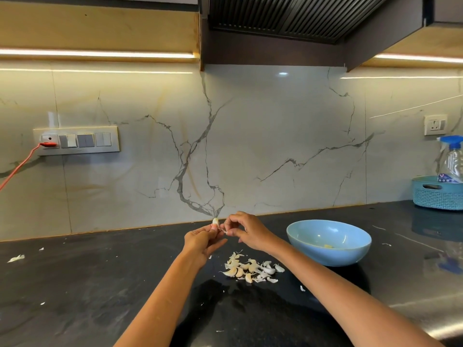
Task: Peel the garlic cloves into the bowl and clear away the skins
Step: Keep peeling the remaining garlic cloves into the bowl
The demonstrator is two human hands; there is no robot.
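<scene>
Dark, glossy stone countertop [87,284] fills the near view, flecked with stray white scraps. Both bare forearms reach out over it. Just beyond them sits a loose heap of pale garlic cloves and papery skins [250,269], right on the counter between the arms. Above that heap, the left hand [201,240] holds a small white garlic clove [215,221] up at its fingertips, thumb and fingers curled round the clove's base. The right hand [246,230] is close against it, thumb and forefinger pinching a thin strip of skin [223,230] that hangs off the clove, the other fingers arched. To the right of the hands rests a round light-blue ceramic bowl [350,254], with a small yellowish piece lying inside near the bottom; what it is I cannot tell for sure. Further back, at the far right corner, a turquoise woven plastic basket [437,199] carries a clear spray bottle with a blue trigger head [452,159]. Behind everything rises the white marble-veined backsplash [250,146], with a switch panel [76,140] on the left and an orange-red cable [22,164] plugged into it.
</scene>
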